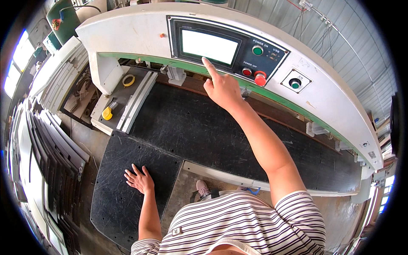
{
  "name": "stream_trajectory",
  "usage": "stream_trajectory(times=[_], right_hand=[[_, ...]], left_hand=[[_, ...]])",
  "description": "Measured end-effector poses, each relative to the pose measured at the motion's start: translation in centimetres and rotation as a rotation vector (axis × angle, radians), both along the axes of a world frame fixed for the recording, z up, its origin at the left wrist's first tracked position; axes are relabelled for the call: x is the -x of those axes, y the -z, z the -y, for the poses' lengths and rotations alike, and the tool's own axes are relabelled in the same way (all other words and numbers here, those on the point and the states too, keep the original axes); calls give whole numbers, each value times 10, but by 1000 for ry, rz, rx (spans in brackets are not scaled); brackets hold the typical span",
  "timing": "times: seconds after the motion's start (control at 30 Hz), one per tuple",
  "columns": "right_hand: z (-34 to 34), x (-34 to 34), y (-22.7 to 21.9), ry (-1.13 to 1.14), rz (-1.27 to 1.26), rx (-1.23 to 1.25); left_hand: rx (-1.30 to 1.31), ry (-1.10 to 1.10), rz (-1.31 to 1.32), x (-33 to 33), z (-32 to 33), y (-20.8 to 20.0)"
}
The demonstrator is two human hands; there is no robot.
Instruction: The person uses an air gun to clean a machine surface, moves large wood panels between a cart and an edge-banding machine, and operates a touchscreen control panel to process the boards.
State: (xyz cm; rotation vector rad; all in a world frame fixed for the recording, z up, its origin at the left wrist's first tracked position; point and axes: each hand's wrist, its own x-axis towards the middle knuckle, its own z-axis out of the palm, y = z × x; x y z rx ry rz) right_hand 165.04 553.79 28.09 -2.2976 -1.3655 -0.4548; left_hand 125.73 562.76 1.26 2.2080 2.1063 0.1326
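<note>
My right hand (224,90) reaches up to the machine's control panel (229,44), its index finger stretched out and the other fingers curled. That fingertip is at the lower edge of the bright touchscreen (208,44), whose content is washed out white. Nothing is in this hand. Resting palm down with fingers spread, my left hand (140,179) lies on the black scratched worktable (123,204). To the right of the screen are a green button (257,50), a red button (246,72) and a red mushroom-shaped stop button (260,78).
A white machine beam (127,29) with a green lower edge arches over the table. On its left ledge lie a yellow tape measure (107,113) and a yellow tape roll (128,80), beside a metal guide rail (137,102). Stacked sheets (51,148) stand at far left. A rotary knob (295,83) sits right.
</note>
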Motion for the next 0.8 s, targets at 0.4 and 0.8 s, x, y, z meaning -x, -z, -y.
stream_trajectory(times=[0.4,0.8], right_hand=[[13,-8,0,38,78,-31],[23,10,-2,-26,41,-51]], left_hand=[[-25,6,1,1,0,5],[-14,-5,-16,5,-4,4]])
